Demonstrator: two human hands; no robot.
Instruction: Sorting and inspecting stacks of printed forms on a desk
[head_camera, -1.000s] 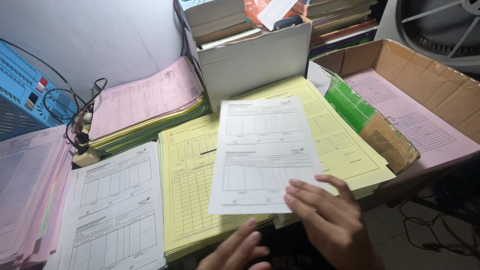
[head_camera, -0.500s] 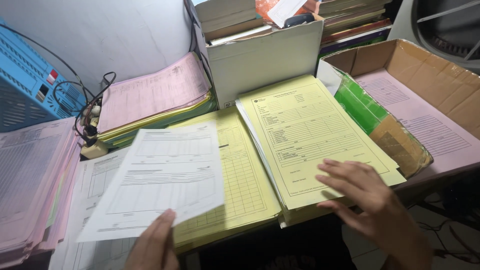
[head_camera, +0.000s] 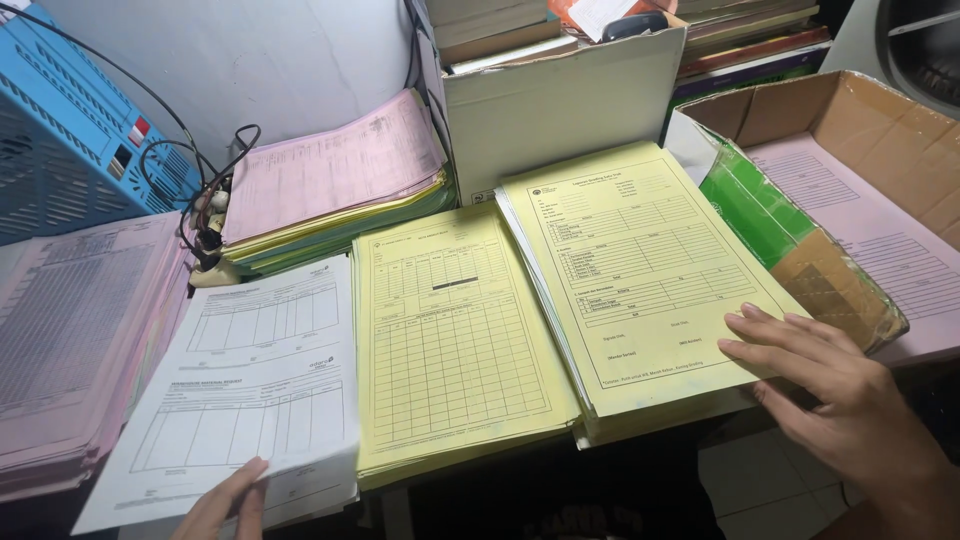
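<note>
1. The left hand (head_camera: 225, 500) lies low at the bottom edge of the view, fingers flat on the near edge of a white form sheet (head_camera: 250, 385); its grip is loose and open, pressing on the paper rather than pinching it.
2. That white sheet tops a white stack (head_camera: 325, 490) at the front left of the table, slightly askew (its lower left corner juts out past the pile beneath).
3. The right hand (head_camera: 835, 385) rests with spread fingers on the near right corner of the right yellow stack (head_camera: 640, 270); the grip is open, fingertips touching the top sheet, nothing clasped.
4. A second yellow stack (head_camera: 450, 340) lies between the white stack and the right yellow one, its right edge tucked just under the latter.
5. Pink stacks sit at the far left (head_camera: 70, 340) and behind the white pile (head_camera: 335, 180), the rear one resting on yellow and green sheets.
6. A blue crate (head_camera: 75, 130) with black cables (head_camera: 215, 190) stands at the back left.
7. A white box (head_camera: 565, 100) of files is behind the yellow stacks; a cardboard box (head_camera: 880, 130) holding pink forms stands to the right, with a green wrapped bundle (head_camera: 770, 215) beside it.
</note>
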